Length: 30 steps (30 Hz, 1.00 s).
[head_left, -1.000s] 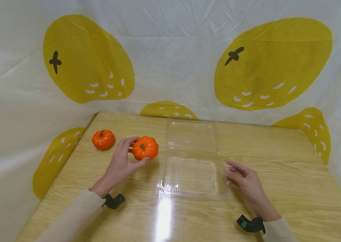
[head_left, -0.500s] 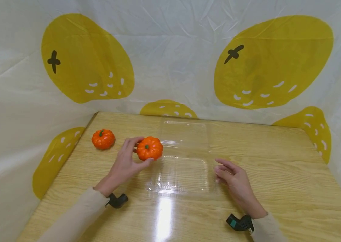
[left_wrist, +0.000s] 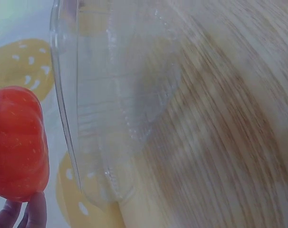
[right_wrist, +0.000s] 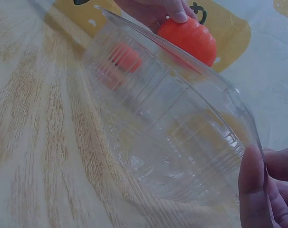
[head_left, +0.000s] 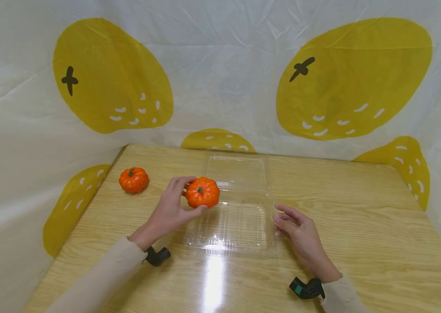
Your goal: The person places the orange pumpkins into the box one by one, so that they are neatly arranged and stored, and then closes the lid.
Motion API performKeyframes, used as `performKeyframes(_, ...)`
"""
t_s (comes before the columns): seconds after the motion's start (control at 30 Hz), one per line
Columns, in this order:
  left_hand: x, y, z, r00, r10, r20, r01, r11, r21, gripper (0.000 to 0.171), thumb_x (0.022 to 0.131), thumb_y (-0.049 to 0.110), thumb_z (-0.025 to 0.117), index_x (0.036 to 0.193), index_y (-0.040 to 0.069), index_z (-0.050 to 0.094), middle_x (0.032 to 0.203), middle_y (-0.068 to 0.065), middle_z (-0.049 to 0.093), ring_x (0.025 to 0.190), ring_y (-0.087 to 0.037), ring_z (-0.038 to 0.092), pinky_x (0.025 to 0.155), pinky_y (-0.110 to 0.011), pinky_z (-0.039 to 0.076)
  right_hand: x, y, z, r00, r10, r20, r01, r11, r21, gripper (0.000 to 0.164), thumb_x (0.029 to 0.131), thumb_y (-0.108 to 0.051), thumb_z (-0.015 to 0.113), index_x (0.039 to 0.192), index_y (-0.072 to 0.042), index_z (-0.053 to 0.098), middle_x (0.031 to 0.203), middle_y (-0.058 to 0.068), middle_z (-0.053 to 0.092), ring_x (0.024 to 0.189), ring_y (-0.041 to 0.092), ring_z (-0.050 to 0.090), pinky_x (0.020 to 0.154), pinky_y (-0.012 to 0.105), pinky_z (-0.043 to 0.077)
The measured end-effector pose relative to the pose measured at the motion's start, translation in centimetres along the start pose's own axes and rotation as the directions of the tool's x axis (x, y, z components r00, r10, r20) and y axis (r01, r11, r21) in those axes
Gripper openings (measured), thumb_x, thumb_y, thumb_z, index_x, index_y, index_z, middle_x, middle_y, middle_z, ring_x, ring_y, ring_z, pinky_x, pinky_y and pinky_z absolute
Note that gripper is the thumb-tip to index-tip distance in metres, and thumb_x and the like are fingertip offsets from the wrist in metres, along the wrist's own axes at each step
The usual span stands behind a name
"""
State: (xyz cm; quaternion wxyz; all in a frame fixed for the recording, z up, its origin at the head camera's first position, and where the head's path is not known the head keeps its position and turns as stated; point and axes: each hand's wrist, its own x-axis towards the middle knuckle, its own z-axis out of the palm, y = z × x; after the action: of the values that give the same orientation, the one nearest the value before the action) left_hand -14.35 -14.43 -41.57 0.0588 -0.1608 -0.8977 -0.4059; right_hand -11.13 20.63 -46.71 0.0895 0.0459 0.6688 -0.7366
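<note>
My left hand [head_left: 169, 213] holds a small orange toy pumpkin [head_left: 203, 193] between thumb and fingers, raised near the left side of a clear plastic clamshell box [head_left: 243, 226]. The box lies with its lid [head_left: 236, 169] folded back toward the wall. In the right wrist view, thumb and fingers of my right hand [head_left: 302, 239] pinch the box's right rim [right_wrist: 251, 128]. The held pumpkin [left_wrist: 18, 142] is above rim height in the left wrist view. A second orange pumpkin [head_left: 133, 180] with a green stem sits on the table at the far left.
The wooden table [head_left: 341, 208] is bounded by a white cloth [head_left: 224, 78] printed with yellow fruit shapes at the back and sides. A black wrist camera [head_left: 157, 256] sits on my left wrist, another [head_left: 306, 288] on my right.
The clamshell box has slid left with my right hand at its rim. My left hand has carried its pumpkin rightward, over the box's left edge. The second pumpkin stays put.
</note>
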Motion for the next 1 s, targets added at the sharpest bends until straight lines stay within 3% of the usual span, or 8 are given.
performKeyframes(0.3, 0.8, 0.9, 0.4, 0.998, 0.057, 0.035, -0.059, 0.996, 0.063, 0.074, 0.083, 0.036, 0.084, 0.145, 0.014, 0.050, 0.139, -0.009, 0.052, 0.106, -0.022, 0.058, 0.086, -0.037, 0.058, 0.1, 0.1, 0.1, 1.000, -0.006, -0.003, 0.006, 1.000, 0.006, 0.056, 0.099, -0.006, 0.067, 0.147, 0.011, 0.045, 0.095, -0.006, 0.070, 0.079, 0.007, 0.067, 0.069, 0.021, 0.060)
performKeyframes(0.83, 2.4, 2.7, 0.7, 0.981, 0.137, 0.140, -0.148, 0.986, 0.070, 0.070, 0.083, 0.034, 0.083, 0.143, 0.015, 0.052, 0.136, -0.008, 0.053, 0.110, -0.024, 0.060, 0.092, -0.042, 0.061, 0.0, 0.1, 0.2, 1.000, 0.018, -0.014, -0.018, 1.000, -0.012, 0.055, 0.100, -0.010, 0.066, 0.148, 0.007, 0.046, 0.094, -0.008, 0.068, 0.078, 0.006, 0.066, 0.069, 0.021, 0.059)
performKeyframes(1.0, 2.8, 3.1, 0.8, 0.972, 0.122, 0.200, -0.134, 0.990, 0.052, 0.069, 0.083, 0.035, 0.082, 0.142, 0.016, 0.052, 0.134, -0.006, 0.054, 0.111, -0.021, 0.059, 0.090, -0.038, 0.058, -0.1, 0.0, 0.2, 0.999, 0.031, -0.015, -0.031, 0.999, -0.014, 0.055, 0.100, -0.011, 0.067, 0.148, 0.006, 0.047, 0.094, -0.007, 0.067, 0.079, 0.007, 0.065, 0.070, 0.021, 0.059)
